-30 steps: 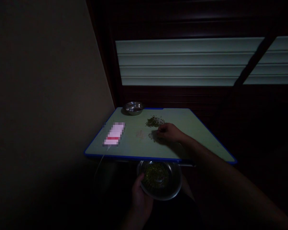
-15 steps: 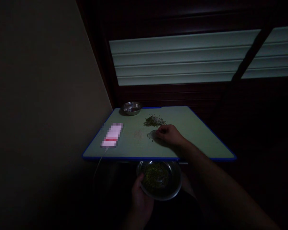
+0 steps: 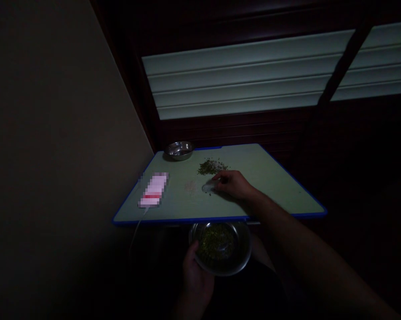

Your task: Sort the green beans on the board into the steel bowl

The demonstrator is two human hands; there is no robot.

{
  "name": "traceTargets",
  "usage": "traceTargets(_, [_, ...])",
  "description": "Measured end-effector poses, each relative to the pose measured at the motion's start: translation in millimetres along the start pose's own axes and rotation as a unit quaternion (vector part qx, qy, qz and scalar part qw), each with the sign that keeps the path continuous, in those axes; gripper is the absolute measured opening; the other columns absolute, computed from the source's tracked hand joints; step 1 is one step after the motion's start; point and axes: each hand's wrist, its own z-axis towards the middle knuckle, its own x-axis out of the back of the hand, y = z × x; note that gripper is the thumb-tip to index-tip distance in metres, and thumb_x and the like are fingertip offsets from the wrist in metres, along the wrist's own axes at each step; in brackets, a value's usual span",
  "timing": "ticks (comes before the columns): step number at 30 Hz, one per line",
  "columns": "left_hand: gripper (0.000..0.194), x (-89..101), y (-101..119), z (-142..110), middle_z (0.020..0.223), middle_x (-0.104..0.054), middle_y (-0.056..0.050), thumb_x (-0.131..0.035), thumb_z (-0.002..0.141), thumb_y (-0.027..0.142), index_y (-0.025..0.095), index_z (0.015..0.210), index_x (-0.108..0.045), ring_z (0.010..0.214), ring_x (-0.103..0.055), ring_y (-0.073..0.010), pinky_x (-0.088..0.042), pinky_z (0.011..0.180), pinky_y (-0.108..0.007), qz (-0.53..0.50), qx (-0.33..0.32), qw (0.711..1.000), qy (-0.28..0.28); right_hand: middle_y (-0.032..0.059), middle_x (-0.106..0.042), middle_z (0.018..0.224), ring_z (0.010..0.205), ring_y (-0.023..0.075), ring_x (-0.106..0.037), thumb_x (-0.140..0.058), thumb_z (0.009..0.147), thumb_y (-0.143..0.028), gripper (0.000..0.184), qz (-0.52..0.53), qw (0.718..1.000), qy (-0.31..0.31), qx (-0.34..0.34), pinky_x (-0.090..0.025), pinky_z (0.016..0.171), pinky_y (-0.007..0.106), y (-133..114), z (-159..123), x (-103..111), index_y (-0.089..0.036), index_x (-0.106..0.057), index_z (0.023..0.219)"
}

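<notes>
My left hand [image 3: 195, 271] grips the left rim of a steel bowl [image 3: 242, 262], thumb over the edge. The bowl is below the table's front edge, with small green bits [image 3: 216, 242], perhaps beans or seeds, inside. Over the tabletop, my right hand [image 3: 233, 183] is closed, its fingertips pinching at a small clear rounded thing [image 3: 208, 188] whose kind I cannot make out. Just beyond the fingers lies a loose pile of small greenish-brown grains [image 3: 211, 166]. A faint patch of pale bits [image 3: 190, 186] is to the left of the clear thing.
A second steel bowl [image 3: 179, 151] stands at the back left of the pale green, blue-edged table [image 3: 273, 200]. On its left side lies a blurred phone [image 3: 154, 190] with a cable [image 3: 136, 231] hanging over the front edge. A wall rises at left; dark slatted panels stand behind.
The camera view has tilted and shifted slightly. My right hand has shifted a little, its fingers still by the clear thing. The left hand keeps its grip on the bowl.
</notes>
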Motion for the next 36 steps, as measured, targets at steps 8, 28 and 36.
traceTargets(8, [0.029,-1.1,2,-4,0.091,-0.078,-0.007,-0.058,0.083,0.026,0.02,0.106,-0.073,0.092,-0.071,-0.0258,-0.049,0.095,-0.045,0.0,0.0,1.0,-0.012,0.0018,-0.066,0.073,0.064,0.0124,-0.055,-0.078,0.064,-0.024,0.032,0.128,0.987,-0.089,-0.027,-0.044,0.061,0.026,0,-5,3,-0.014,-0.074,0.093])
traceTargets(28, [0.026,-3.7,4,-4,0.09,-0.078,-0.008,-0.057,0.083,0.025,0.019,0.102,-0.075,0.089,-0.071,-0.0254,-0.05,0.093,-0.044,-0.011,-0.001,1.0,-0.016,-0.0049,-0.055,0.063,0.052,0.0068,-0.045,-0.08,0.062,-0.023,0.03,0.199,0.966,-0.14,-0.08,-0.034,0.049,0.021,-14,-15,8,-0.015,-0.07,0.089])
traceTargets(36, [0.032,-4.6,3,-4,0.085,-0.078,-0.008,-0.055,0.084,0.024,0.018,0.11,-0.072,0.089,-0.071,-0.0261,-0.049,0.094,-0.046,-0.019,0.003,1.0,-0.007,-0.0079,-0.051,0.056,0.047,0.0054,-0.04,-0.082,0.059,-0.029,0.039,0.192,0.958,-0.201,-0.064,-0.03,0.046,0.021,-12,-15,9,-0.013,-0.071,0.092])
